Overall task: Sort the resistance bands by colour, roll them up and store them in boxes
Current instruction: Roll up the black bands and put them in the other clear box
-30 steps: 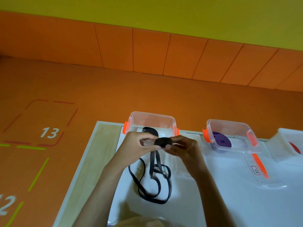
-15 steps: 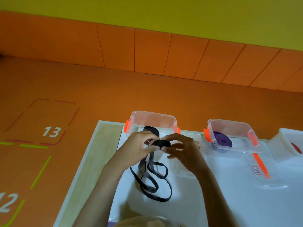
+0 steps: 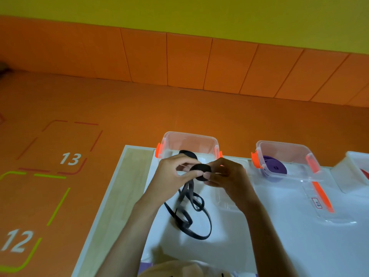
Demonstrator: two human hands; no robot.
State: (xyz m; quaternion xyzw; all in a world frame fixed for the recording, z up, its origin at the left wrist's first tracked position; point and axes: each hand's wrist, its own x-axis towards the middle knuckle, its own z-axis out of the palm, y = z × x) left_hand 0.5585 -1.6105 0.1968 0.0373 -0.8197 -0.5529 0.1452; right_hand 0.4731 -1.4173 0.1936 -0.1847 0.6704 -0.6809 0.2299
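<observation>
A black resistance band (image 3: 200, 171) is partly wound into a coil held above the white table (image 3: 259, 236). My left hand (image 3: 173, 176) pinches the coil from the left and my right hand (image 3: 225, 176) pinches it from the right. The loose tail of the band (image 3: 189, 218) hangs down and lies in loops on the table. Behind my hands stands a clear box with orange latches (image 3: 189, 140), with another black roll (image 3: 188, 153) inside. A second clear box (image 3: 287, 154) to the right holds a purple roll (image 3: 274, 166).
A clear lid with an orange latch (image 3: 321, 198) lies in front of the purple box. A white box (image 3: 357, 170) with something red inside sits at the right edge. The table's wooden left border (image 3: 119, 186) meets an orange floor with numbers 12 and 13.
The coil has grown slightly as my hands keep turning it, and the loose tail has shifted and drawn up on the table.
</observation>
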